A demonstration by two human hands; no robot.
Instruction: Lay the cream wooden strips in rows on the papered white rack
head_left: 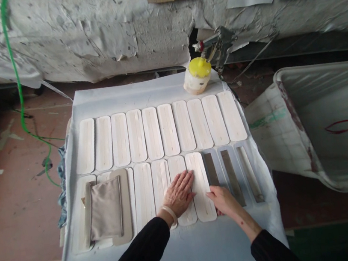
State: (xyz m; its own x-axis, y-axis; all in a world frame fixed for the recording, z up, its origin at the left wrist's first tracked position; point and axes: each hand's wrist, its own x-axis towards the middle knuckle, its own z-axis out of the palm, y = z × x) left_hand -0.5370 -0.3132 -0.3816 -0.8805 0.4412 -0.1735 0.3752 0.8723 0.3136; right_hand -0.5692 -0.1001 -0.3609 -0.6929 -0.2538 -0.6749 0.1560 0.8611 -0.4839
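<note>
White rounded strip panels, each with a long line down its middle, lie in two rows on a cloth-covered table. My left hand rests flat with fingers stretched out over the front-row panels, its fingertips reaching the left edge of one white panel. At that panel's right edge, my right hand has its thumb and fingers closed on the rim. To the right of it lie grey-blue frames with long open slots. A beige zippered pouch lies on top of the panels at the left.
At the table's back right stands a white pot with a yellow lid, attached to a spray gun. A large white bin is on the right. A green hose hangs at the left. Paper-covered bulk runs along the back.
</note>
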